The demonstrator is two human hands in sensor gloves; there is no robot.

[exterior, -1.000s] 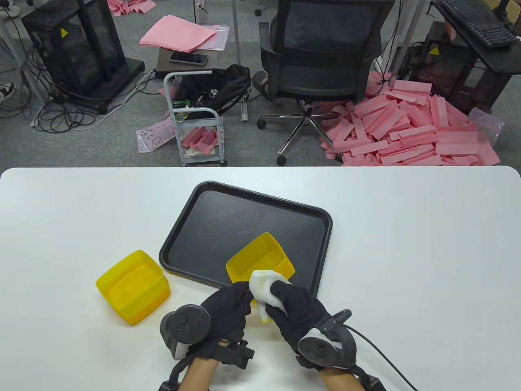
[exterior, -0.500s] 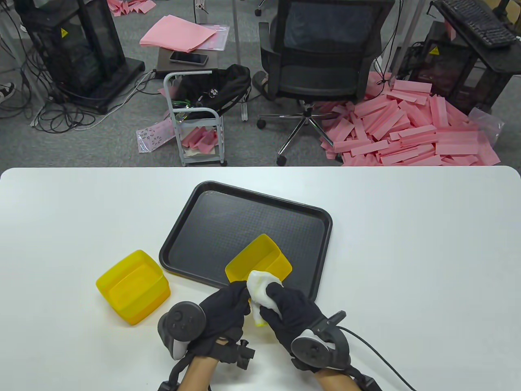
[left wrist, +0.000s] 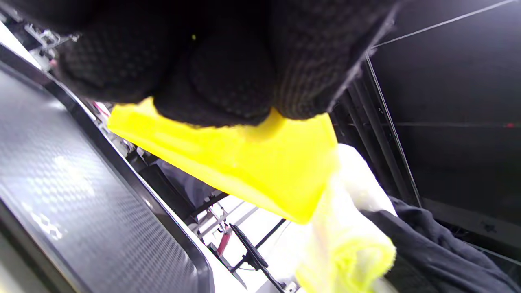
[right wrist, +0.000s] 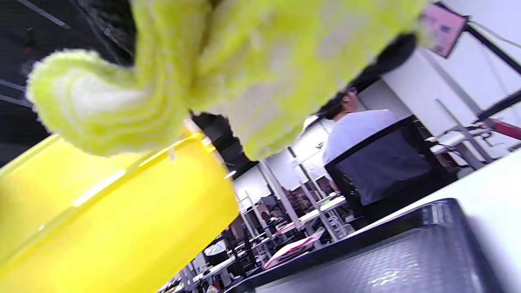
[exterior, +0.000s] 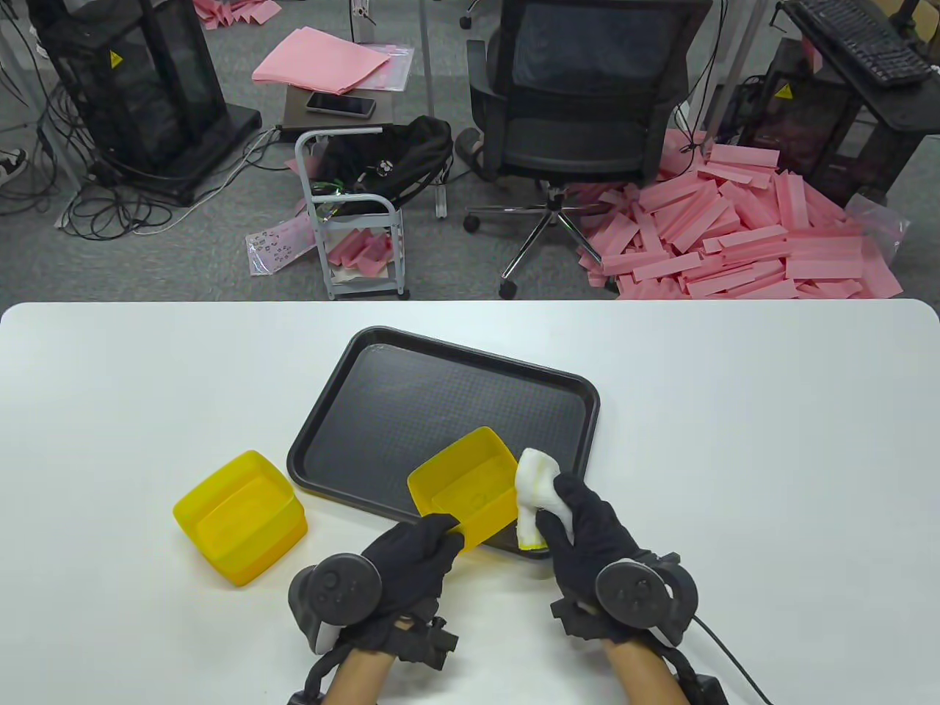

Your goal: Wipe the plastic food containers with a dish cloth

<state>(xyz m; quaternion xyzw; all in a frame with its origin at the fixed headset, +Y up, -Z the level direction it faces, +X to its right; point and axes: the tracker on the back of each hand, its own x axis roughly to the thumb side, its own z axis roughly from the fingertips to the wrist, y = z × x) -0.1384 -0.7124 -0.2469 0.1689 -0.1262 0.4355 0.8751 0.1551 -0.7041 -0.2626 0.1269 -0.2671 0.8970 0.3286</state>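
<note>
My left hand (exterior: 415, 554) grips the near corner of a yellow plastic container (exterior: 464, 488) and holds it tilted above the near edge of the black tray (exterior: 382, 411). The left wrist view shows my fingers (left wrist: 211, 77) on the container's rim (left wrist: 244, 162). My right hand (exterior: 580, 525) holds a bunched white and yellow dish cloth (exterior: 534, 492) against the container's right outer side. The right wrist view shows the cloth (right wrist: 195, 61) touching the container's wall (right wrist: 114, 219). Two more yellow containers (exterior: 239, 518), stacked, sit on the table at the left.
The white table (exterior: 734, 440) runs wide to the right and far left. The tray lies at an angle in the middle. Beyond the far edge are an office chair (exterior: 587, 110), a small cart (exterior: 352, 213) and pink foam strips (exterior: 734, 235) on the floor.
My right hand has moved the cloth from the container's near rim round to its right outer side. The container has turned slightly in my left hand.
</note>
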